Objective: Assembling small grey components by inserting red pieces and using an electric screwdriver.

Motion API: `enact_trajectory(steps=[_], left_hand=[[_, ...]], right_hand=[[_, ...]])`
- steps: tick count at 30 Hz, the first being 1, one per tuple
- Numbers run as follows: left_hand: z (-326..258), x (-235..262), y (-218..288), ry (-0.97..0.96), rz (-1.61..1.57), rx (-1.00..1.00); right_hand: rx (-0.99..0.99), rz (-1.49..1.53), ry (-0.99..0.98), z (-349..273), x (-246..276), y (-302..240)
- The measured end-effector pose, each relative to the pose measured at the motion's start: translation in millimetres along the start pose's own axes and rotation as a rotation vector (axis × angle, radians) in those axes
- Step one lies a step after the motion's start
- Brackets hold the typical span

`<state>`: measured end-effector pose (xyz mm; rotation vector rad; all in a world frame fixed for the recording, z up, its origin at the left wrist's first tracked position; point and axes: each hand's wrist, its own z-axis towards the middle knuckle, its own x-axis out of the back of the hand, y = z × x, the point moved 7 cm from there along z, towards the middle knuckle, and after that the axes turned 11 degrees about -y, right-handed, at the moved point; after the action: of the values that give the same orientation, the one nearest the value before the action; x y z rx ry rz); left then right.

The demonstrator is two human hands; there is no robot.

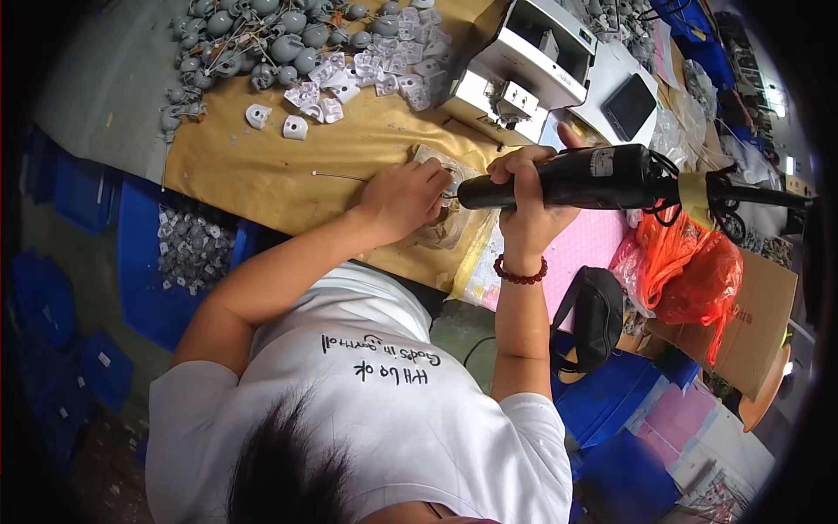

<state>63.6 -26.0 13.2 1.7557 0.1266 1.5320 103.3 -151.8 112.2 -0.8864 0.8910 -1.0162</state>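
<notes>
My right hand (531, 203) is wrapped around a black electric screwdriver (598, 177), held nearly level with its tip pointing left. The tip meets the fingers of my left hand (407, 199), which are pinched together over a small block-like fixture (443, 229) on the bench. Whatever the left fingers hold is hidden behind them. A thin wire (339, 175) sticks out to the left of that hand, across the brown bench covering (262, 175). Two white plastic pieces (295, 127) lie apart from a pile of similar white parts (336, 77) farther back.
Grey round parts with wires (284, 48) heap at the far left. A white boxy machine (515, 70) stands at the back, with a dark phone (629, 106) beside it. Rightward are a black pouch (596, 319) and red plastic bags (698, 275). A blue bin (144, 279) sits below left.
</notes>
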Motion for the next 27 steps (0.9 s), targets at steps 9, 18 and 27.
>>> enact_trajectory(steps=[9,18,27], left_hand=[[-5,9,-1,0.085,0.016,-0.046],[0,9,-1,0.023,-0.036,-0.062],[4,8,-2,-0.042,-0.095,-0.016]], right_hand=[[0.054,-0.136,-0.085,-5,-8,0],[0.094,-0.028,-0.152,-21,-11,4],[0.157,-0.096,-0.252,-36,-17,6]])
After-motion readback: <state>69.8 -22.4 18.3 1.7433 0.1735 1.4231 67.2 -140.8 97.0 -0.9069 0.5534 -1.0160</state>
